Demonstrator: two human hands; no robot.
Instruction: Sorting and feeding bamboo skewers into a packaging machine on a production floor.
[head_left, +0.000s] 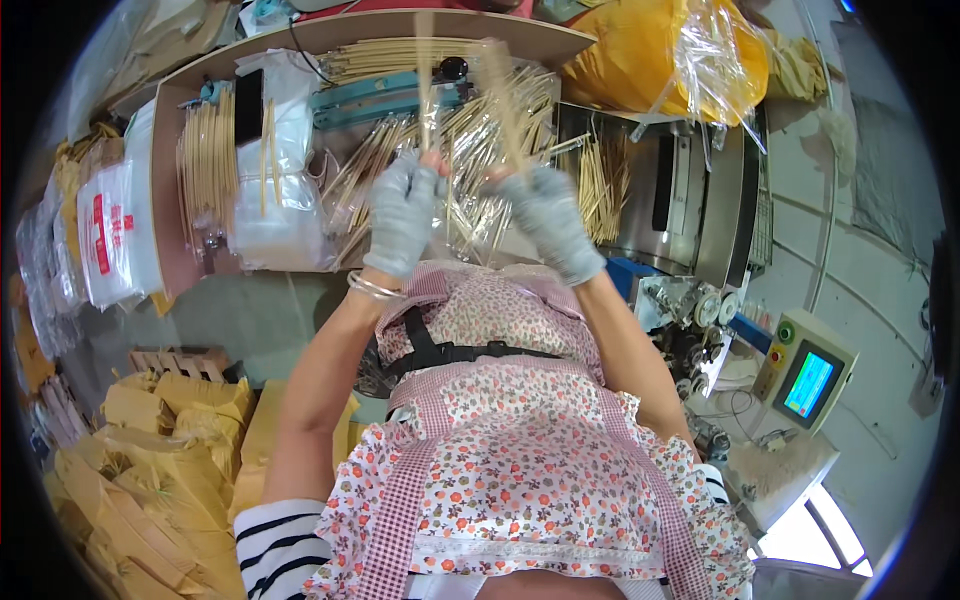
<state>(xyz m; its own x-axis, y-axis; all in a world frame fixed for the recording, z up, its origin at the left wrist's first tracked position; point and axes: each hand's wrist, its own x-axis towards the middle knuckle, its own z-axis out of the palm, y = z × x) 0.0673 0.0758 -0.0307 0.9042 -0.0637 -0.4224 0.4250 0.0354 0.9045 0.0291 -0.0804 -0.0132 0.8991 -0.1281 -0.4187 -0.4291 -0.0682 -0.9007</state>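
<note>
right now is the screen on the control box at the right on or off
On: the screen glows bright blue, with lighter patches showing on it.

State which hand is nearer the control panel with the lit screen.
Right. In the picture, the right hand is up and to the left of the control panel; the left hand is farther left, beyond the right one.

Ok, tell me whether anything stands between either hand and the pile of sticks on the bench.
Nothing visible does. The left hand and right hand each hold pale sticks, blurred, with the stick pile showing in the gap between them. The teal frame lies beyond the hands, not in between.
</note>
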